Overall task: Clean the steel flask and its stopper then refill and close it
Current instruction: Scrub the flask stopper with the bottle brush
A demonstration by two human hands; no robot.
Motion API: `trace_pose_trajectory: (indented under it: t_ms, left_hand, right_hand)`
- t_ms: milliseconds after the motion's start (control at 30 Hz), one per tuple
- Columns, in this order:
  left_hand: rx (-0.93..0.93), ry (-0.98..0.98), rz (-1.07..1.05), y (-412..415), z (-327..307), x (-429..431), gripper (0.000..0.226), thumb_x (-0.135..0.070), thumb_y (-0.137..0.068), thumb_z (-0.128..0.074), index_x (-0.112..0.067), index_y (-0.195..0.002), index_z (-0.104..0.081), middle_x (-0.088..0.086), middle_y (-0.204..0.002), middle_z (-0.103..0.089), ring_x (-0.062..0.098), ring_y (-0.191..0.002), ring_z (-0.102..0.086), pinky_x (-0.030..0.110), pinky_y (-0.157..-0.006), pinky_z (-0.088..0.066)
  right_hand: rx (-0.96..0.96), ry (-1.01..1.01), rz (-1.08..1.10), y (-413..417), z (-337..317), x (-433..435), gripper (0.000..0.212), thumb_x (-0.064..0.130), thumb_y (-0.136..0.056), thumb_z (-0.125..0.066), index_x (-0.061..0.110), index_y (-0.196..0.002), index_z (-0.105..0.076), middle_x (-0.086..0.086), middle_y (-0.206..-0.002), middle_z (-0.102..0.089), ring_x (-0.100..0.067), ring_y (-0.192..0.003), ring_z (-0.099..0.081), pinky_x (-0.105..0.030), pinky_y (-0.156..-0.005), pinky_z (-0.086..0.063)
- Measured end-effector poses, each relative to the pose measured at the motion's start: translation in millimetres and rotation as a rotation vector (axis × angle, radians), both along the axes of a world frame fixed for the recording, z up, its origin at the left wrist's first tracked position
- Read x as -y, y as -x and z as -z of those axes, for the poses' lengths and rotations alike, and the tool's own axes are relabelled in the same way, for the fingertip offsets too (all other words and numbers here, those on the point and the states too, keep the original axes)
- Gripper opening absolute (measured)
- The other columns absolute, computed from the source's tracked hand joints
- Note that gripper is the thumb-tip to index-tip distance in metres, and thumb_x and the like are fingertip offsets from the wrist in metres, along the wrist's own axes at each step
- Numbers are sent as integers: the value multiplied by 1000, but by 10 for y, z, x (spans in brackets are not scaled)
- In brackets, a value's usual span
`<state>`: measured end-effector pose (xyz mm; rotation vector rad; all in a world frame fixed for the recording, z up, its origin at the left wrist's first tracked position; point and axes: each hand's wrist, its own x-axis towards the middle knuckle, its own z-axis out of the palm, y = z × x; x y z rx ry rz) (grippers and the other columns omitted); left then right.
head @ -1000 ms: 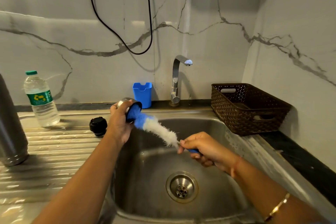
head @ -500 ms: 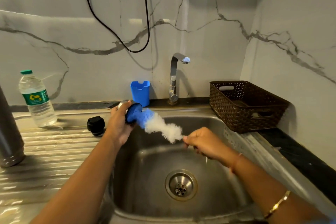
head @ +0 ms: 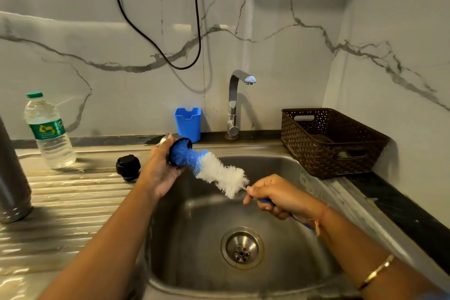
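Note:
My left hand grips a small steel cup sideways over the sink's left rim, its mouth facing right. The blue tip of a blue and white bottle brush sits inside the cup. My right hand holds the brush's blue handle over the basin. A black stopper lies on the drainboard just left of my left hand. The tall steel flask stands at the far left edge, partly cut off by the frame.
A plastic water bottle stands at the back left of the drainboard. Behind the sink are a blue holder and the tap, which is not running. A brown basket sits on the right counter.
My right hand has moved a little to the right with the brush handle, working the brush in the cup. My left hand still holds the cup in about the same place.

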<state>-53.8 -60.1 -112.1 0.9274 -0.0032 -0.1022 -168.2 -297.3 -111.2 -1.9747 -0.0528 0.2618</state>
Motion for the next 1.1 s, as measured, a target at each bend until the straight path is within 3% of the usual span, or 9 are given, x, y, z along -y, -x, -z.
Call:
trace_pose_trajectory:
  t_ms: [100,200,267,333,400,500,767,867,1100]
  left_hand:
    - [-55,-53,-108,10,-12,66,50,-28,-91,-61,-9,-134,-45,12,-123,-61,22,-103,-64,37,-71,-57]
    - [-97,-56,-155,36,-4,95,48,-27,-90,-62,-8,-131,-46,12,-119,-62,24,-101,-64,41,-81,-55]
    - [-84,-57,-122,63,20,94,48,-26,-90,-62,-8,-131,-45,12,-117,-62,24,-101,-64,40,-81,-55]
    - [-67,-93,-73,88,72,77,42,-22,-90,-61,-8,-126,-45,13,-116,-62,24,-100,-64,38,-78,-55]
    - [-76,-107,-16,105,135,53,34,-19,-91,-60,-8,-119,-44,15,-117,-61,26,-101,-64,39,-77,-55]
    - [-90,-112,-20,114,203,21,38,-20,-91,-60,-9,-123,-43,15,-115,-60,27,-100,-63,39,-71,-55]
    - [-102,-292,-230,85,282,5,61,-26,-82,-71,-19,-133,-38,12,-122,-54,26,-108,-58,48,-96,-50]
    - [-123,-368,-231,99,344,55,59,-30,-84,-70,-18,-132,-37,10,-117,-53,24,-104,-56,43,-94,-50]
    - [-83,-743,-293,101,422,94,61,-38,-79,-75,-18,-127,-43,14,-131,-45,29,-110,-53,45,-97,-47]
  right_hand:
    - [540,750,67,-55,141,9,29,33,-95,-46,11,-87,-63,-1,-70,-58,-17,-54,-55,-32,-52,-45]
    - [926,1221,187,-81,172,49,30,33,-86,-39,18,-76,-62,1,-68,-55,-19,-44,-54,-24,-37,-29]
    - [910,1090,210,-93,170,34,30,29,-90,-41,16,-73,-62,-1,-65,-56,-18,-47,-54,-28,-41,-35]
    - [455,596,108,-87,127,13,30,27,-95,-49,12,-75,-66,0,-59,-57,-11,-49,-50,-27,-50,-39]
    - [-10,191,49,-35,69,41,30,25,-95,-53,11,-74,-68,5,-45,-45,-6,-36,-34,-19,-39,-28]
    - [-241,69,33,9,-32,103,32,29,-97,-47,11,-81,-68,5,-47,-36,-4,-34,-20,-13,-34,-15]
    - [-116,433,153,86,-434,239,33,29,-95,-52,9,-75,-69,1,-50,-43,-8,-36,-30,-18,-38,-20]
    - [77,789,309,-42,-531,237,28,23,-92,-52,5,-80,-69,-5,-65,-56,-19,-57,-52,-24,-47,-33]
    - [564,1233,393,-393,-1116,-258,20,18,-92,-47,8,-100,-62,-8,-85,-60,-25,-74,-53,-30,-65,-41]
